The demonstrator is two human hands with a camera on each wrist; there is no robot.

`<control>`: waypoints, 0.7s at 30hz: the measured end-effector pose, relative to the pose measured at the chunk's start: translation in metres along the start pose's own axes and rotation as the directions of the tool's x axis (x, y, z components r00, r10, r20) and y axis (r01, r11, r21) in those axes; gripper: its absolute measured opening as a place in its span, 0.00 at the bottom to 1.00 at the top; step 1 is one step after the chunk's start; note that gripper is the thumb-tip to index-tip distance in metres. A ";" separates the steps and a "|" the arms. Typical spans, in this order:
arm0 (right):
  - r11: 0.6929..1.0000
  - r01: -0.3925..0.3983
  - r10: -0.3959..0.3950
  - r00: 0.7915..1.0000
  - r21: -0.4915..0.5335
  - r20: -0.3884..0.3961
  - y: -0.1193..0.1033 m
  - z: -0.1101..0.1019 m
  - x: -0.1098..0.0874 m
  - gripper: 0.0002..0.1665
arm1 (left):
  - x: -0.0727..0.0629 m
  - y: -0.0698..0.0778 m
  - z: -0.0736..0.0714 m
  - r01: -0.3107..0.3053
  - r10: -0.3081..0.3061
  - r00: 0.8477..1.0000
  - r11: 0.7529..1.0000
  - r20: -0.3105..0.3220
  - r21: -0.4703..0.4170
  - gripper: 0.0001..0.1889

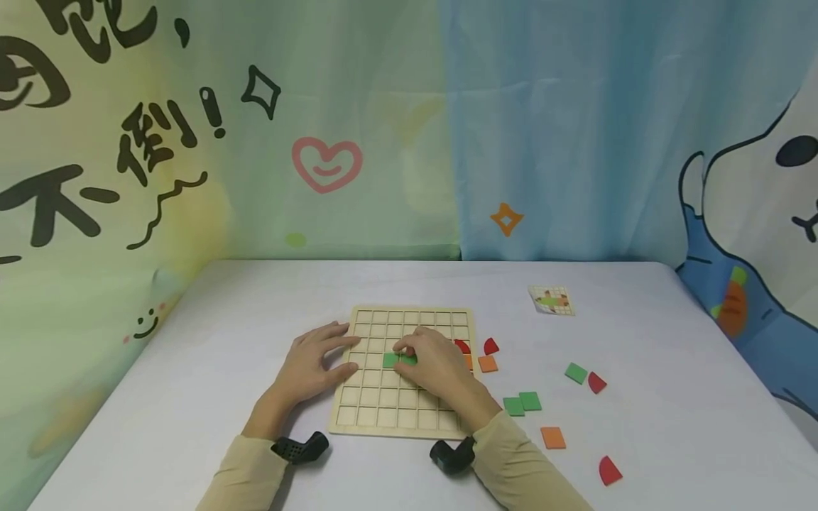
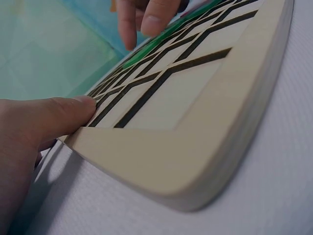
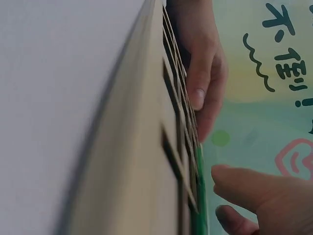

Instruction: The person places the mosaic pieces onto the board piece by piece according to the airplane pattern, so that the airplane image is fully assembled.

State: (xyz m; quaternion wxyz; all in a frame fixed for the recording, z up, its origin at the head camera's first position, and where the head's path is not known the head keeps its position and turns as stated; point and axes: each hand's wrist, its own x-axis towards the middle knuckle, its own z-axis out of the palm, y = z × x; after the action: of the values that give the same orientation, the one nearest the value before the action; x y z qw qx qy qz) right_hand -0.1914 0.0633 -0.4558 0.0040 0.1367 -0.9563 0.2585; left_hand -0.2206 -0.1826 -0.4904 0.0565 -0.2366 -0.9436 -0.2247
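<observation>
A wooden grid board (image 1: 373, 417) lies flat on the white table. My left hand (image 1: 313, 360) rests at its left edge, fingers spread and the thumb (image 2: 73, 110) on the rim in the left wrist view. Over the middle of the board, my right hand (image 1: 441, 365) has thumb and index fingertip apart, right by two green square tiles (image 1: 390, 360) set side by side in the grid. No tile shows between those fingertips in the right wrist view. Partly behind the right hand, a red quarter-circle tile (image 1: 462, 346) and an orange square tile (image 1: 469, 362) lie on the board.
Right of the board lie loose red quarter-circles (image 1: 491, 346), orange squares (image 1: 553, 438) and several green squares (image 1: 530, 401). A small picture card (image 1: 552, 301) with a coloured grid pattern lies farther back. A printed curtain (image 1: 383, 128) hangs behind the table.
</observation>
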 end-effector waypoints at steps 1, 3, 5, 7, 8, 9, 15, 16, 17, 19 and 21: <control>1.000 -0.001 0.001 1.000 0.004 0.008 0.001 -0.003 -0.001 0.13 | 0.000 0.000 0.000 -0.002 0.002 1.000 1.000 -0.001 -0.002 0.27; 1.000 -0.015 0.015 0.999 0.017 0.033 0.005 -0.013 -0.002 0.15 | 0.000 0.000 0.001 -0.006 0.006 1.000 1.000 -0.002 -0.005 0.27; 0.998 -0.052 0.050 0.997 0.023 0.061 0.012 -0.028 -0.004 0.16 | 0.000 0.001 0.002 -0.009 0.009 1.000 1.000 -0.001 -0.007 0.27; 0.996 -0.090 0.088 0.993 0.024 0.078 0.022 -0.043 -0.006 0.18 | 0.000 0.001 0.002 -0.011 0.011 1.000 1.000 0.002 -0.012 0.27; 0.994 -0.111 0.108 0.991 0.026 0.083 0.028 -0.052 -0.007 0.18 | 0.000 0.001 0.003 -0.012 0.012 1.000 1.000 0.003 -0.010 0.27; 0.992 -0.127 0.124 0.989 0.025 0.081 0.034 -0.060 -0.009 0.19 | 0.000 0.002 0.002 -0.012 0.012 1.000 1.000 0.006 -0.010 0.28; 0.979 -0.204 0.204 0.979 0.007 0.025 0.083 -0.095 -0.023 0.23 | 0.000 0.003 0.000 0.001 -0.001 1.000 1.000 0.010 -0.010 0.28; 0.975 -0.220 0.220 0.975 0.009 0.018 0.091 -0.099 -0.027 0.24 | 0.000 0.003 0.000 0.004 -0.004 1.000 1.000 0.009 -0.008 0.28; 0.972 -0.234 0.233 0.972 0.015 0.013 0.099 -0.103 -0.030 0.24 | 0.000 0.003 -0.001 0.006 -0.006 1.000 1.000 0.009 -0.006 0.28; 0.965 -0.261 0.260 0.965 0.033 0.014 0.112 -0.110 -0.038 0.26 | 0.000 0.003 -0.001 0.010 -0.010 1.000 1.000 0.010 0.000 0.28; 0.955 -0.295 0.294 0.955 0.043 0.029 0.123 -0.117 -0.046 0.28 | 0.000 0.002 -0.002 0.011 -0.011 1.000 1.000 0.010 0.001 0.28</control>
State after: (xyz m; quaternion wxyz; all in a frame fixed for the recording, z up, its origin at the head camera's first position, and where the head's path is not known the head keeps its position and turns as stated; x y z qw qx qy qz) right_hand -0.1867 0.2353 -0.4192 -0.0484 -0.0043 -0.9596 0.2770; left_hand -0.2195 -0.1816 -0.4881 0.0504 -0.2325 -0.9452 -0.2235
